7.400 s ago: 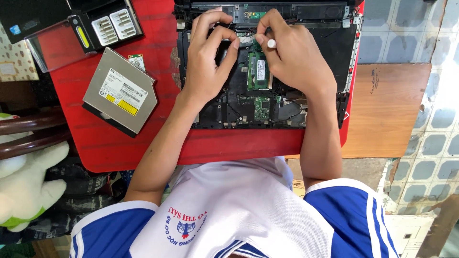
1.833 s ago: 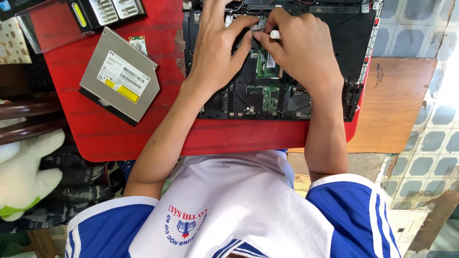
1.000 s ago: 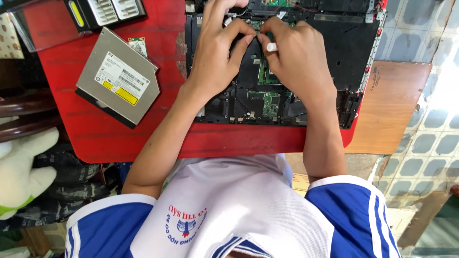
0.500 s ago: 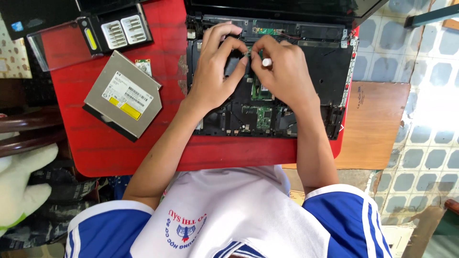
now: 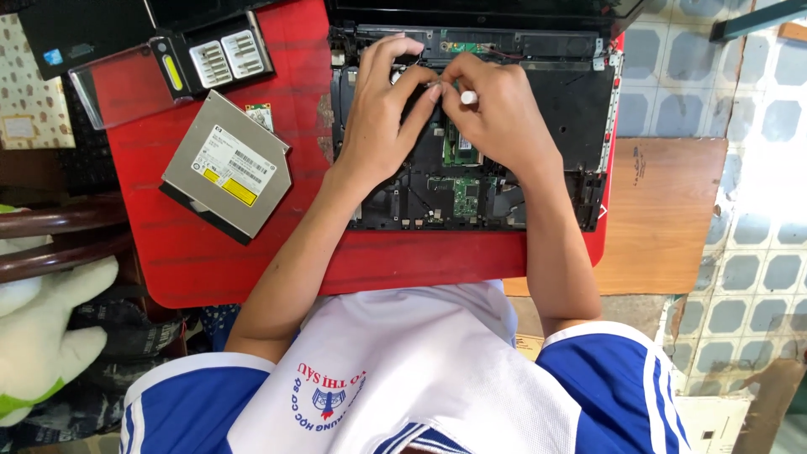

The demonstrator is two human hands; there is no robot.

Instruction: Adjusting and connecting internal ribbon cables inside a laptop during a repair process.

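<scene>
Laptop chassis [image 5: 555,109], opened and showing its green boards, lies on the red table [image 5: 210,261]. My left hand [image 5: 378,126] pinches something small inside it; I cannot tell what. My right hand [image 5: 496,118] is closed around a white-tipped tool [image 5: 468,97]. An optical drive [image 5: 225,166] sits nearby.

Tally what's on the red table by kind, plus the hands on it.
Opened laptop: 1
Silver disc drive: 1
Screwdriver bit case: 1
Small green circuit card beside the drive: 1
Hands, left hand and right hand, both inside the laptop; the right hand holds a white-tipped tool: 2
Total: 6, all over the red table.
</scene>
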